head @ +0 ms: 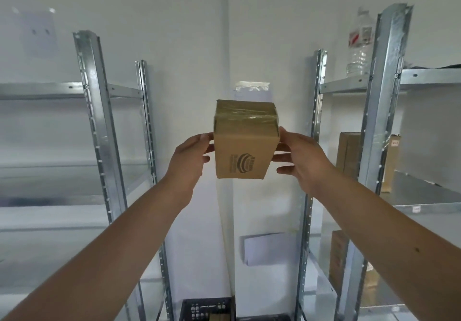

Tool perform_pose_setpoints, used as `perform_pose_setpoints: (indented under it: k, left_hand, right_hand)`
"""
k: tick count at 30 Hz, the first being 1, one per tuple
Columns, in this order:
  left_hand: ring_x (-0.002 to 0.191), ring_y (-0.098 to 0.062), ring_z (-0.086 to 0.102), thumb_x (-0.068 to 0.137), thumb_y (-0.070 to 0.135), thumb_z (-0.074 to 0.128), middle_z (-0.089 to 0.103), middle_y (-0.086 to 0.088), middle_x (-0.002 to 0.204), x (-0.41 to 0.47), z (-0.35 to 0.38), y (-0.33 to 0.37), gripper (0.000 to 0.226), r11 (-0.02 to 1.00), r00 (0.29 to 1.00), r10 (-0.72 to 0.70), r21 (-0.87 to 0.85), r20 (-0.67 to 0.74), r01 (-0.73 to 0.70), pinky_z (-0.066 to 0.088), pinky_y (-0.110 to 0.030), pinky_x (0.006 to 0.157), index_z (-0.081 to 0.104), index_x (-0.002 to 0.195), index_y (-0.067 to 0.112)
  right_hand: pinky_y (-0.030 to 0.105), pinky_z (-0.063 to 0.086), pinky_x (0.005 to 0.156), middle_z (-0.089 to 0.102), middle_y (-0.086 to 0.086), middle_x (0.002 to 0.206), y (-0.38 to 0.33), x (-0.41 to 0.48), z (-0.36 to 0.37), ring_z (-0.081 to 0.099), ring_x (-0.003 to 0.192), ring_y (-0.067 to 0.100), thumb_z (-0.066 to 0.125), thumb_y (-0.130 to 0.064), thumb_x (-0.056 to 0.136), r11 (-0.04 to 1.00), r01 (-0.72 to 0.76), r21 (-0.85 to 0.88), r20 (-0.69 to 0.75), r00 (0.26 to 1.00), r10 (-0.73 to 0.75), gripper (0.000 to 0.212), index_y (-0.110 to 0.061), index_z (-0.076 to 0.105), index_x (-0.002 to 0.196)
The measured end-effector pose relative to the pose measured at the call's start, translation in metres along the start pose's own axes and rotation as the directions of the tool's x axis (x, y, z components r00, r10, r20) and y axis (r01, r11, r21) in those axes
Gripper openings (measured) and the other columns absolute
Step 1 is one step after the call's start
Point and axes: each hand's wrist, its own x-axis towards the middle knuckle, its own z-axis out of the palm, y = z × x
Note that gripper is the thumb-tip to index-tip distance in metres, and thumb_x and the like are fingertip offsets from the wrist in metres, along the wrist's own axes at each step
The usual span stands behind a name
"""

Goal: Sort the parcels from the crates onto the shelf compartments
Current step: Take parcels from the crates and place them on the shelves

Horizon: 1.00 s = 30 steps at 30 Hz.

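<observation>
A small brown cardboard parcel [243, 143] with tape across its top and a dark printed logo on its front is held up at chest height between two metal shelf units. My left hand [193, 153] grips its left side with thumb and fingers. My right hand [298, 156] holds its right side, thumb near the top corner and fingers spread along the edge. A black crate [208, 308] sits on the floor below, partly cut off by the frame's bottom edge.
A bare metal shelf unit [99, 111] stands on the left. The right shelf unit [384, 101] holds brown boxes [348, 156] on its middle and lower levels and a plastic water bottle [360, 43] on top. White papers are taped to the wall behind.
</observation>
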Motion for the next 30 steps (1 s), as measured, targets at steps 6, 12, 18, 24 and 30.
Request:
perform_pose_setpoints:
  k: [6, 12, 18, 24, 30]
  left_hand:
    - [0.098, -0.018, 0.068, 0.108, 0.049, 0.051, 0.076, 0.010, 0.101, 0.004, -0.009, -0.003, 0.028, 1.000, 1.000, 0.000, -0.008, 0.012, 0.000, 0.041, -0.034, 0.074, 0.073, 0.109, 0.032]
    - [0.089, -0.020, 0.067, 0.109, 0.045, 0.051, 0.075, 0.003, 0.102, 0.005, -0.014, -0.008, 0.032, 0.996, 1.000, -0.010, -0.085, 0.020, 0.012, 0.046, -0.037, 0.079, 0.073, 0.110, 0.022]
    - [0.085, -0.018, 0.072, 0.110, 0.036, 0.051, 0.076, -0.002, 0.099, 0.000, -0.010, -0.008, 0.032, 0.996, 1.000, 0.014, -0.084, 0.018, -0.013, 0.059, -0.036, 0.086, 0.072, 0.106, 0.012]
    - [0.110, -0.035, 0.074, 0.108, 0.034, 0.057, 0.077, -0.013, 0.115, -0.002, -0.013, -0.014, 0.034, 0.991, 1.000, -0.013, -0.130, 0.007, 0.014, 0.058, -0.047, 0.103, 0.072, 0.110, 0.004]
    - [0.110, -0.041, 0.073, 0.107, 0.026, 0.060, 0.075, -0.021, 0.115, -0.005, -0.013, -0.026, 0.027, 0.983, 0.999, -0.044, -0.178, 0.014, 0.046, 0.059, -0.048, 0.102, 0.072, 0.109, 0.002]
  right_hand:
    - [0.053, 0.061, 0.093, 0.079, 0.006, 0.102, 0.004, -0.002, 0.007, 0.075, 0.104, 0.034, 0.060, -0.044, 0.106, 0.997, -0.001, 0.073, 0.039, 0.999, -0.002, 0.035, -0.014, 0.077, 0.110]
    - [0.054, 0.062, 0.096, 0.070, 0.013, 0.105, 0.009, -0.002, 0.006, 0.073, 0.093, 0.032, 0.061, -0.034, 0.107, 0.975, -0.058, 0.216, 0.089, 0.995, 0.039, 0.030, -0.008, 0.076, 0.105]
    - [0.044, 0.066, 0.084, 0.068, 0.015, 0.099, 0.011, -0.003, 0.008, 0.071, 0.087, 0.028, 0.063, -0.029, 0.106, 0.955, -0.094, 0.281, 0.100, 0.993, 0.068, 0.036, 0.003, 0.073, 0.118]
    - [0.030, 0.060, 0.061, 0.073, 0.015, 0.090, 0.016, -0.008, 0.006, 0.071, 0.075, 0.026, 0.059, -0.020, 0.107, 0.927, -0.143, 0.346, 0.086, 0.989, 0.121, 0.026, 0.002, 0.070, 0.101]
    - [0.034, 0.065, 0.075, 0.073, 0.027, 0.122, 0.020, -0.015, 0.007, 0.076, 0.109, 0.037, 0.061, -0.012, 0.105, 0.934, -0.139, 0.329, 0.113, 0.988, 0.108, 0.035, 0.010, 0.066, 0.131]
